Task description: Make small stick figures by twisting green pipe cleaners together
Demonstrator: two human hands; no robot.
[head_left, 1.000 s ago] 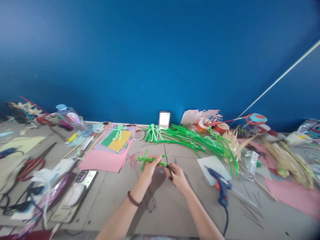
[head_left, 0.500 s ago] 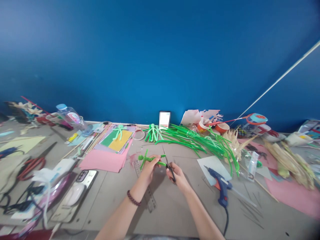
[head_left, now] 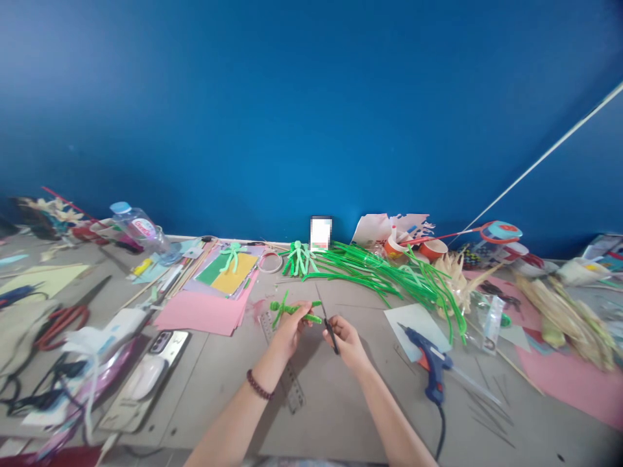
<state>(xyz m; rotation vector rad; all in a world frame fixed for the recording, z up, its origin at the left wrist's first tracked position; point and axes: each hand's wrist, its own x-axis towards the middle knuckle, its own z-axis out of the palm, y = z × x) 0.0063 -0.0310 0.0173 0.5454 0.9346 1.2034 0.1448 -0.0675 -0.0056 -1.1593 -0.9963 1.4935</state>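
Fingers closed on a green figure and black scissors

The green figure is pinched in the left hand, its long axis laid crosswise, leg ends turned toward the right hand. There the black scissors are gripped, blades just beside those ends. Beyond, green stems are heaped on the table. A marker-like stick is held in an orange cup; the neighbouring cup cannot be seen into.
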